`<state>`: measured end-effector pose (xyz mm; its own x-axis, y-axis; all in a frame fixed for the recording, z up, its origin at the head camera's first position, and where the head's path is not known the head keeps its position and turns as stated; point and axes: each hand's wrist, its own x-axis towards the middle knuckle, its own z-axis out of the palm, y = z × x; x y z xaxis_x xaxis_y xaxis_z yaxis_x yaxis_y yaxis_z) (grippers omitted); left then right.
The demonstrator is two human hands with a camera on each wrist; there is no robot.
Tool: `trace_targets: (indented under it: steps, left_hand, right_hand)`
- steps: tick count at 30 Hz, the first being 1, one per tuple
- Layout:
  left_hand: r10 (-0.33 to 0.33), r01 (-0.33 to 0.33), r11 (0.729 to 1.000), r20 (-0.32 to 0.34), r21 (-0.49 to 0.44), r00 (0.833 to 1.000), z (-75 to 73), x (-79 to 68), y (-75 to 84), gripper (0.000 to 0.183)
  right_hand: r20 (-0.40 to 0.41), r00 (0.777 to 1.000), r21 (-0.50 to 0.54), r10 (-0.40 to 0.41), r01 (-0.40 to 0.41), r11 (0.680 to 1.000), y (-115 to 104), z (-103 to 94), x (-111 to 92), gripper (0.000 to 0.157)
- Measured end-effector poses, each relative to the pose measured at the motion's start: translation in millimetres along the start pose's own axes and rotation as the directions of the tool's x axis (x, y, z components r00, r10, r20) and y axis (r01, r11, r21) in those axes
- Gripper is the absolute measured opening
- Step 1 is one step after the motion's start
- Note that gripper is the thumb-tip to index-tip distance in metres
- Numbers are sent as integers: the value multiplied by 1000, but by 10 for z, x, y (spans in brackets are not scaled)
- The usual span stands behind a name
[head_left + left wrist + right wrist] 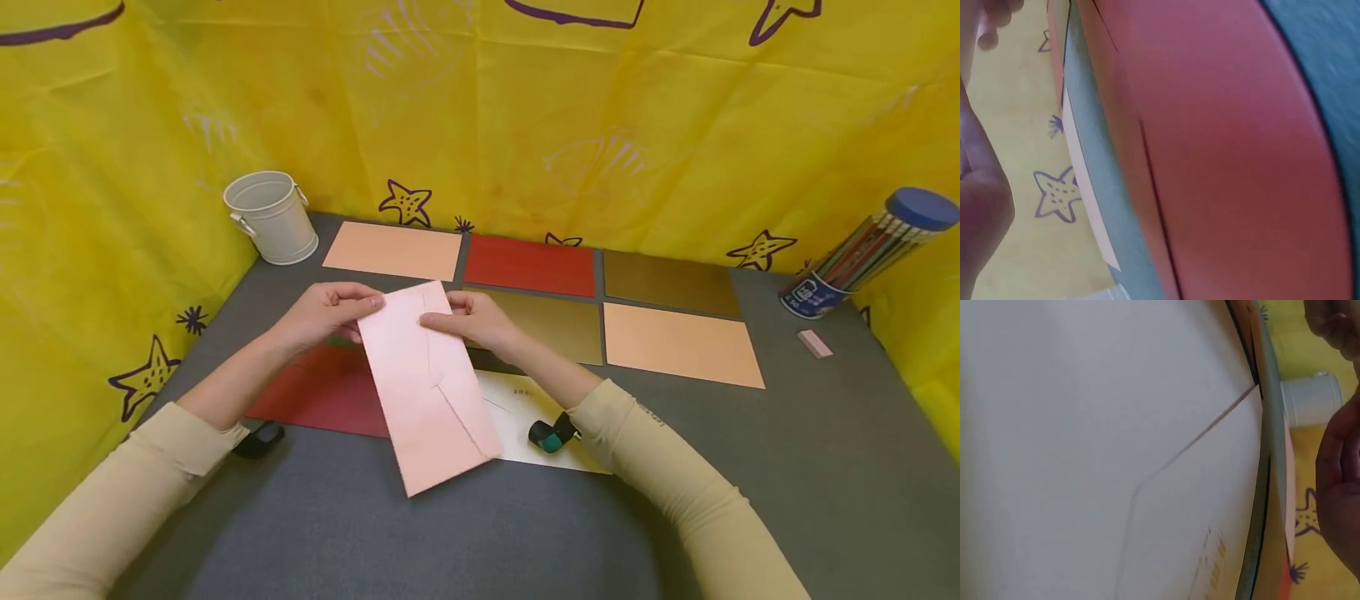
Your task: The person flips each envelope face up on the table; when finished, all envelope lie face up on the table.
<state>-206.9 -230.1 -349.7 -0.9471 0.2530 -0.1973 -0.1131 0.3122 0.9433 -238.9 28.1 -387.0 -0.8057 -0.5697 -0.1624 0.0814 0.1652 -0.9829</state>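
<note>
Pink envelope (431,417) held above grey table (322,517). Left hand (322,313) pinches its upper end at 11 o'clock; right hand (483,323) pinches near 1. From it: red envelope (532,265) between 1 and 2, gold envelope (551,329) at 2, dark red envelope (322,387) at 9, white envelope (517,437) past 3. My reading: seven envelopes laid flat, work on this one unfinished. Contents, if any: cannot tell.

"HB" reads on the blue pencil tub (816,295); print on the white envelope (517,417) is illegible
</note>
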Motion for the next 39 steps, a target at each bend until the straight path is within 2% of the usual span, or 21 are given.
trace_targets:
  steps: [3, 6, 11, 16, 20, 23, 25, 28, 31, 34, 36, 39]
  left_hand:
    - [-4, -9, 993, -112, -122, 994, -77, -26, -40, 19]
    - [-12, -38, 966, -188, -258, 982, -177, -52, -93, 7]
    - [-17, -85, 913, -247, -399, 969, -338, -94, -191, 6]
    - [-31, -98, 889, -271, -448, 962, -478, -146, -296, 8]
    - [-96, -30, 903, -269, -429, 958, -600, -181, -379, 16]
    - [-152, 52, 921, -233, -386, 961, -696, -192, -435, 24]
    - [-179, 107, 943, -209, -315, 961, -759, -191, -474, 29]
    - [-188, 155, 973, -202, -168, 961, -841, -179, -536, 40]
    - [-176, 185, 982, -225, 20, 958, -895, -167, -592, 54]
    - [-135, 189, 961, -255, 203, 958, -924, -165, -638, 59]
    - [-105, 196, 924, -274, 329, 956, -932, -159, -653, 60]
    - [-68, 208, 862, -302, 461, 951, -924, -145, -652, 59]
  right_hand:
    - [33, 999, -53, 44, -42, 998, 18, -66, -31, 33]
    - [37, 997, -88, 65, -62, 994, 42, -128, -62, 31]
    - [-21, 997, 18, 77, -77, 997, 90, -192, -39, 28]
    - [-69, 993, 117, 96, -88, 989, 99, -208, 16, 28]
    - [-97, 989, 152, 114, -98, 984, 96, -198, 68, 22]
    - [-130, 985, 163, 110, -88, 983, 95, -191, 125, 19]
    - [-160, 982, 160, 104, -79, 984, 96, -187, 171, 20]
    - [-214, 972, 123, 94, -69, 990, 85, -174, 226, 23]
    - [-266, 959, 83, 93, -73, 994, 73, -146, 278, 26]
    - [-302, 949, 25, 87, -83, 996, 61, -103, 323, 26]
    - [-323, 943, -41, 78, -97, 994, 61, -77, 351, 26]
    - [-349, 935, -143, 66, -123, 982, 55, -48, 374, 26]
